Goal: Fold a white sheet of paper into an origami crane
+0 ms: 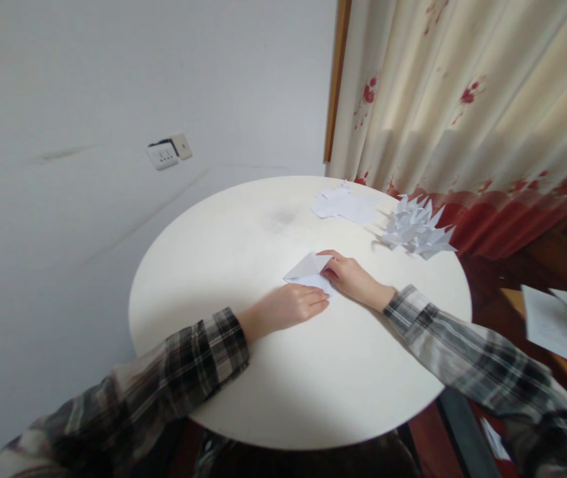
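Far left: a pale, scuffed wall with a white wall socket (162,156), beyond the left far edge of the round tabletop (198,279). Left hand (291,308) comes in from the near left, lying flat with fingers straight and together over the near edge of a paper piece (308,267); it seems to be there to steady the paper, not to grip it. That piece rests about the middle of the tabletop, a little nearer the far edge than the near one, presumably so both forearms can lean on the surface. Right hand (354,277) is curled in, thumb and fingers apparently pinching the paper's right side; exact finger contact too small to make out. Beyond, near the far edge, flat sheets (356,207) overlap loosely, seemingly set out of the forearms' way. Pointed paper shapes (415,229) crowd together by the far right edge, probably grouped there to free the middle. Materials, same order: tabletop smooth, matte white, a grey smudge toward the far edge; paper piece thin, white, creased, one flap triangular; flat sheets plain, uneven in outline; pointed shapes crisp and spiky, tips upward. Cream curtain (413,93) behind, pleated, red-blotched, red at the hem. Far right, off the tabletop, loose papers (557,328) on a wooden surface (512,299).
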A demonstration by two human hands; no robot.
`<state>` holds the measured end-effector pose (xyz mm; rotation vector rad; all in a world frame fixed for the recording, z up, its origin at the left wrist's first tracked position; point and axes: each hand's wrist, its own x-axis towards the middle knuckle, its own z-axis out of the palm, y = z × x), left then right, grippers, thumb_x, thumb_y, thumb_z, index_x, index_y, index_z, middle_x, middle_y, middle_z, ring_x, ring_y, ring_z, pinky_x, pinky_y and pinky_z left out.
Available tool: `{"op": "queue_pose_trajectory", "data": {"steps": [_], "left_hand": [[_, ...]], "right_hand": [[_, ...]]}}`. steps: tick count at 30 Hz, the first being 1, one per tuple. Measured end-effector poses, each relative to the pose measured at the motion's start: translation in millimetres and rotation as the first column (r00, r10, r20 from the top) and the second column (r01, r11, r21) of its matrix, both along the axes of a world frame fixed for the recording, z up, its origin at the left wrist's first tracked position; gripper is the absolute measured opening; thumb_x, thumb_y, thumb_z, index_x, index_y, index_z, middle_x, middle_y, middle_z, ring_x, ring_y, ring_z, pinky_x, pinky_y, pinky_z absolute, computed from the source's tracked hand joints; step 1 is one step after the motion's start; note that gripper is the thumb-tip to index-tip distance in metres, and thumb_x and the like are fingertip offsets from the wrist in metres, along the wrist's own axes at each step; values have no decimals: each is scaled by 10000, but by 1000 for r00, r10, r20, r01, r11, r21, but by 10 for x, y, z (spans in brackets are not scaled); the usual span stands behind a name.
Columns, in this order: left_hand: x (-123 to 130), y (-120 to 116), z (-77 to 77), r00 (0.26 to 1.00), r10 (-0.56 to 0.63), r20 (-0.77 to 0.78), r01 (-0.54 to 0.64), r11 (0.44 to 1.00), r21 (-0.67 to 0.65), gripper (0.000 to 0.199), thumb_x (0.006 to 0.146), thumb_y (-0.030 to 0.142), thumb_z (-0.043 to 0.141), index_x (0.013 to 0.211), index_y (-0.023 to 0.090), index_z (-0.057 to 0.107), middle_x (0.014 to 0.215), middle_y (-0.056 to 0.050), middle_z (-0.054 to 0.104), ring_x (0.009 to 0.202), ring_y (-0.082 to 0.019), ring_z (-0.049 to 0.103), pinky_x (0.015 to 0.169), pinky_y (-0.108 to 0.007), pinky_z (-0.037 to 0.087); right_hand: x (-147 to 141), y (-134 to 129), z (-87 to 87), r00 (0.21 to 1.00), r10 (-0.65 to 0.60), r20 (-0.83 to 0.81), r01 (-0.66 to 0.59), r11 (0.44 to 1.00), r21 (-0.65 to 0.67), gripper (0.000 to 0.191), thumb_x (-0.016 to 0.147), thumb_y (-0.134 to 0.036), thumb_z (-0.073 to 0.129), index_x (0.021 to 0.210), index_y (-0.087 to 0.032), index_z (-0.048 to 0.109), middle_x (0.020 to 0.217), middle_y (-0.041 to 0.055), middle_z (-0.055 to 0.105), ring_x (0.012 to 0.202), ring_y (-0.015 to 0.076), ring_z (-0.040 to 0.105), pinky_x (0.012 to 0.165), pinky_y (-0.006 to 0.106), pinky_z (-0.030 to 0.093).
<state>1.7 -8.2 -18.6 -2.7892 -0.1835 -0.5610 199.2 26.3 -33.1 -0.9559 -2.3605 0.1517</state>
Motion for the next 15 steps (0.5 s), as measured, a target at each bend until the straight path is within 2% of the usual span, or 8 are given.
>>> {"op": "queue_pose_trajectory", "data": {"steps": [11, 15], "left_hand": [[-3, -10, 1, 1000, -28, 8, 28, 999, 22, 224, 902, 95, 397, 951, 86, 615, 963, -103, 681, 923, -192, 636, 770, -304, 537], [-24, -2, 1, 999, -19, 36, 22, 995, -96, 228, 921, 146, 394, 972, 111, 613, 1001, -67, 677, 954, -158, 622, 821, -272, 521]], "right_hand": [[5, 22, -37, 1000, -1, -10, 1, 1000, 10, 213, 839, -88, 458, 1022, -153, 545, 1165, 101, 550, 968, 179, 600, 805, 318, 513], [11, 18, -22, 1000, 10, -18, -9, 1000, 10, 206, 839, -90, 463, 1015, -154, 547, 1165, 104, 550, 978, 180, 598, 807, 320, 513]]}}
